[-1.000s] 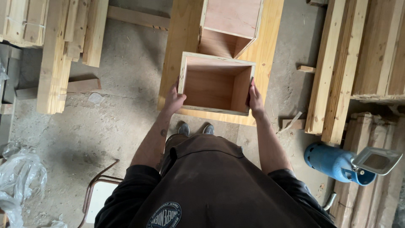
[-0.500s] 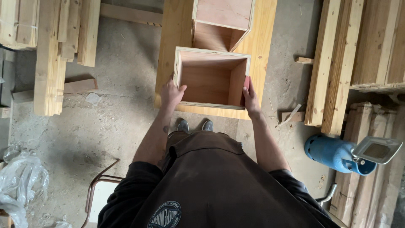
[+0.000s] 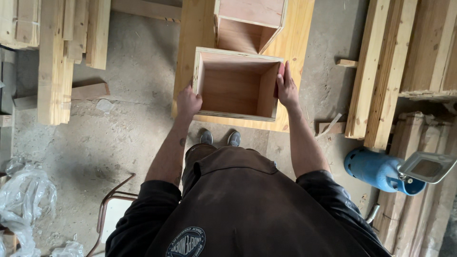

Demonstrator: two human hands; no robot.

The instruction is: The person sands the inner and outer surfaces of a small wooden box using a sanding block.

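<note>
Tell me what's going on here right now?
A person stands over an open wooden box, gripping it with both bare hands: left hand on its left wall, right hand flat against its right wall. The box is over a plywood sheet on the concrete floor, with a second box just beyond. Lumber stacks lie on both sides.

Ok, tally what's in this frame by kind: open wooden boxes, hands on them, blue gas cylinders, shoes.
Open wooden boxes: 2, the held box and the second box beyond it
Hands: 2, left hand and right hand, both on the held box
Blue gas cylinder: 1
Grey shoes: 2
Total: 7
</note>
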